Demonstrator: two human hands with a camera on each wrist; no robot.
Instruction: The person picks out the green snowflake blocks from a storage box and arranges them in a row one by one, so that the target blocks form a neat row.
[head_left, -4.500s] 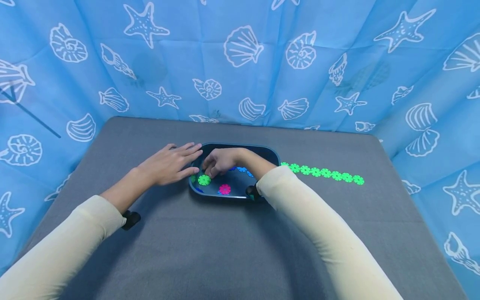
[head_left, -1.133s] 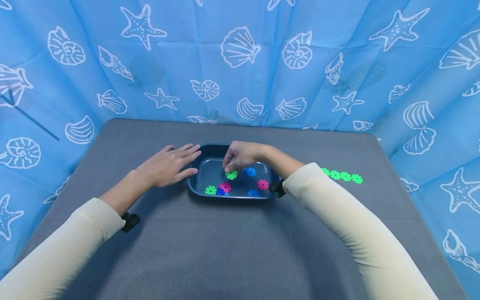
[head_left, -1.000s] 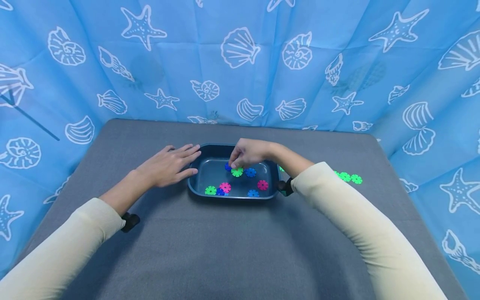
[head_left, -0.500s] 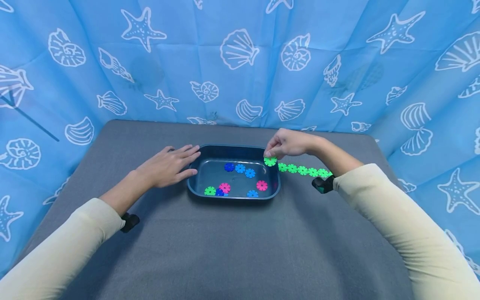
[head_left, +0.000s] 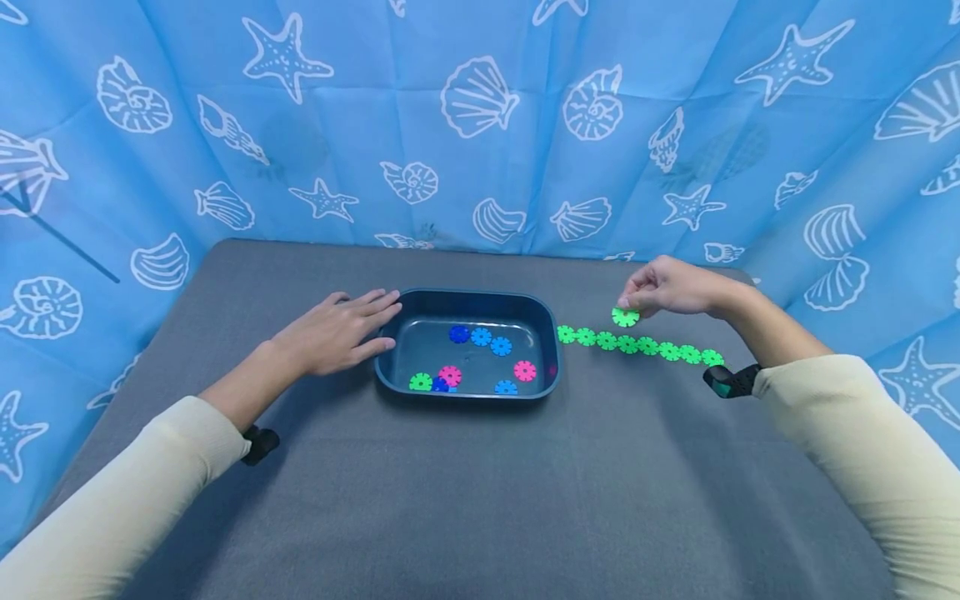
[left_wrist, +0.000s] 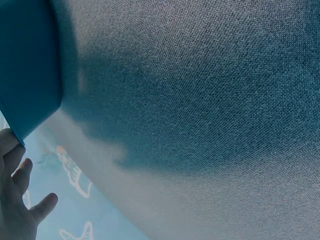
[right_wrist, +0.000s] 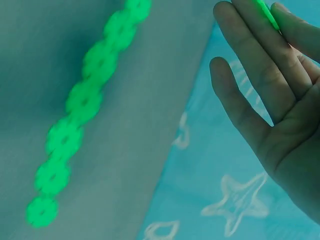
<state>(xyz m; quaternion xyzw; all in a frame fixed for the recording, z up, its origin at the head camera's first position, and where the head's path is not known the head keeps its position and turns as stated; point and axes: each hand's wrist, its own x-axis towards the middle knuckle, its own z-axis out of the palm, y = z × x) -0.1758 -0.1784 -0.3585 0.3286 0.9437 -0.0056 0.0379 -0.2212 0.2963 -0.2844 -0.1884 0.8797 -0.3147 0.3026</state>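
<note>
The right hand has left the tray, where it was rummaging at the 9 o'clock end earlier, and moved out toward 3 o'clock. It now pinches a green disc lifted from the tray, held just above the middle of the green row on the table. The discs left in the tray lie scattered differently.

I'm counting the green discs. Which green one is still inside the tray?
The green disc at the near left corner of the tray, beside a pink disc. The other green ones form the chain on the table or sit in the right hand.
</note>
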